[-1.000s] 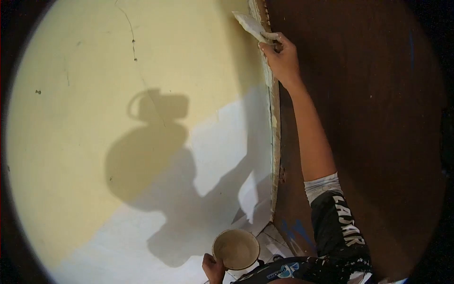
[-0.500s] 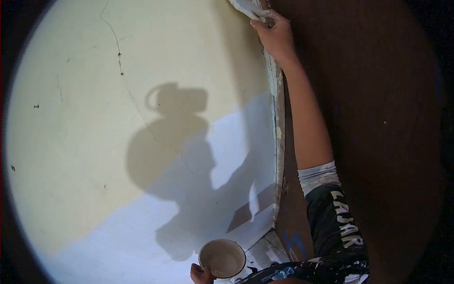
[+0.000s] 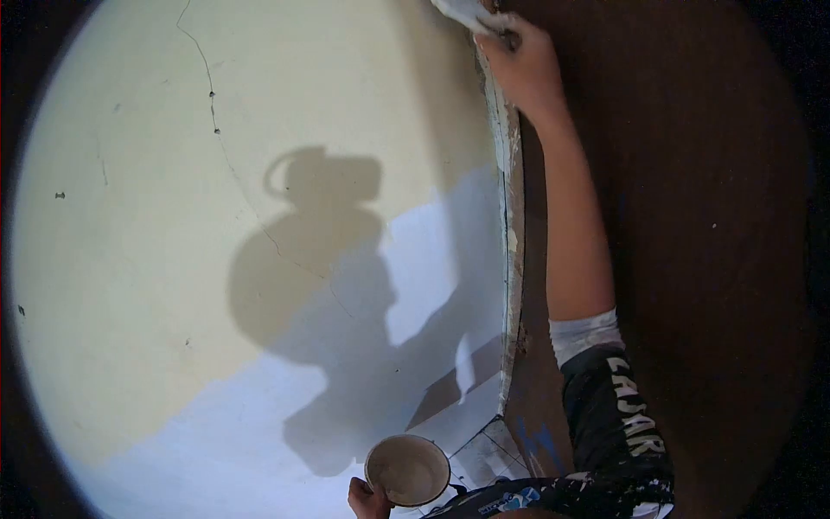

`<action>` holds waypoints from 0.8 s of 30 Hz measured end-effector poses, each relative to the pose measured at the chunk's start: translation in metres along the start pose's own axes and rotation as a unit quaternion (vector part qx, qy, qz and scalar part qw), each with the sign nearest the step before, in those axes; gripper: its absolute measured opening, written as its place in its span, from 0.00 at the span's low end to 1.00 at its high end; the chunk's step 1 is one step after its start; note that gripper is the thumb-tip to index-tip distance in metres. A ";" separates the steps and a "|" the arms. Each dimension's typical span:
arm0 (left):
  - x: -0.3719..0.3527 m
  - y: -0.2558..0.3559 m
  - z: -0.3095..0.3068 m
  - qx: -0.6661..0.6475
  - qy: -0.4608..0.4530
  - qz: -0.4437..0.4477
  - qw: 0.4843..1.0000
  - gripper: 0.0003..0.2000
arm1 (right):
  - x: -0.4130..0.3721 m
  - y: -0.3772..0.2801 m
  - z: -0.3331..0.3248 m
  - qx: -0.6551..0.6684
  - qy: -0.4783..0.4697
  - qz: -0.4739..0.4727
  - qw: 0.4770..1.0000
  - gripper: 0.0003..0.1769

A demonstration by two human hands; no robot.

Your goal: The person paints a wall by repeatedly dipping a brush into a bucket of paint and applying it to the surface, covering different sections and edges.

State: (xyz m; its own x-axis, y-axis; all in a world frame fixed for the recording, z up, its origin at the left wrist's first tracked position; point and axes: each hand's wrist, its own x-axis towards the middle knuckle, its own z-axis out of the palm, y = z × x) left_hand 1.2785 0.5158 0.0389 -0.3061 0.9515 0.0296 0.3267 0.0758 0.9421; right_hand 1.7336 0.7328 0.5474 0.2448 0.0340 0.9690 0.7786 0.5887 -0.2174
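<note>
At the top, my right hand is closed around a flat tool coated in white; its exact kind does not show, and its far end is cut off by the frame. The tool is beside the upper end of a worn strip of trim along the wall's edge. Low in view, my left hand pinches the left rim of a round bowl. Pale residue coats the inside of that bowl.
The wall is yellowish above and white below, with a thin crack and small nail-like marks. My shadow falls across it. A dark brown surface fills the right side. Floor tiles show beneath the trim.
My right hand and the tool have shifted slightly right in view, with the forearm. The left hand and bowl have barely moved.
</note>
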 end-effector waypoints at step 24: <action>-0.012 0.014 0.005 0.041 -0.010 -0.007 0.999 0.20 | -0.025 0.022 0.008 0.029 -0.037 0.025 0.999 0.15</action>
State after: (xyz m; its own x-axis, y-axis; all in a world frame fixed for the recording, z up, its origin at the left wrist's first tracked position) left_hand 1.2918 0.5067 0.0503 -0.2927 0.9562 0.0098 0.3951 0.1115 0.9119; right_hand 1.7397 0.7515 0.5197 0.2375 0.1224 0.9637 0.7309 0.6310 -0.2602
